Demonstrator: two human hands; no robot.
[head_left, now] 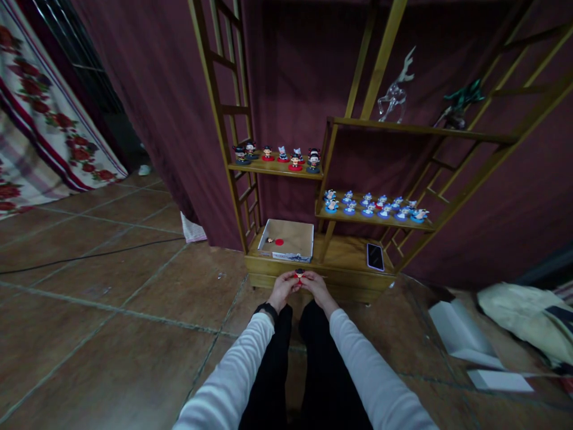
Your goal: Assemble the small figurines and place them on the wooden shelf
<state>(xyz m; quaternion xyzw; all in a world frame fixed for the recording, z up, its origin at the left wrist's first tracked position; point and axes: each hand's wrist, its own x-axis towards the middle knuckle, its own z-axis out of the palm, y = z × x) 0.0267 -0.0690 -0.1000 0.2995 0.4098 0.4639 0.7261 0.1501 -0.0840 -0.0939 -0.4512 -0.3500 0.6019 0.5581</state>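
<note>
A small figurine (299, 273) with a black top and red lower part is held between both hands, in front of the wooden shelf's base. My left hand (283, 289) pinches it from the left, and my right hand (316, 285) from the right. Just beyond them is an open shallow box (293, 232) on the lowest shelf. Inside the box lie a red disc (279, 242) and a small figurine (270, 240) on its side. Similar figurines on red and dark bases, such as one figurine (295, 161), stand on the upper left shelf (275, 170).
Several blue-and-white figurines (367, 208) stand in rows on the middle right shelf. A phone (375, 257) lies at the lower right of the shelf unit. Higher up stand a clear deer ornament (394, 95) and a green ornament (463, 98). White boxes (465, 334) lie on the floor at right.
</note>
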